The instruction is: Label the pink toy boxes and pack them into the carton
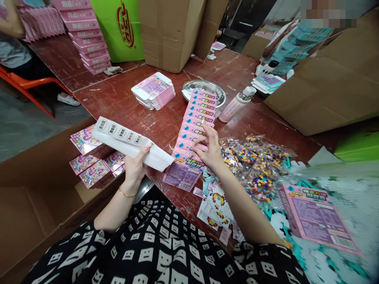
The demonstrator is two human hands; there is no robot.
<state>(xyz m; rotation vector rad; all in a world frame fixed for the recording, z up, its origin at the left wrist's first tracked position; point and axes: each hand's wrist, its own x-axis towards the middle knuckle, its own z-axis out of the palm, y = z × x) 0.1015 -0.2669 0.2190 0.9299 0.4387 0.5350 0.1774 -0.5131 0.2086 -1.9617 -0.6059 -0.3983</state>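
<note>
My left hand (135, 167) grips a white sticker sheet (127, 144) with a row of round printed stickers along its upper edge, its thumb lying near the last sticker. My right hand (211, 149) is over an overlapping row of pink boxes (185, 136) on the table. Its thumb and a curled finger come together at the boxes' printed edges, while the index finger reaches farther up the row. Whatever lies between those fingertips is too small to make out. The nearest pink box shows its purple back panel.
Bags of colourful small pieces (257, 165) and instruction cards (216, 207) lie right of my right arm. Beyond are a metal bowl (220, 88), a pink bottle (237, 104) and stacked boxes (155, 90). An open carton (38, 213) holding boxes stands left. Another person (14, 47) sits at far left.
</note>
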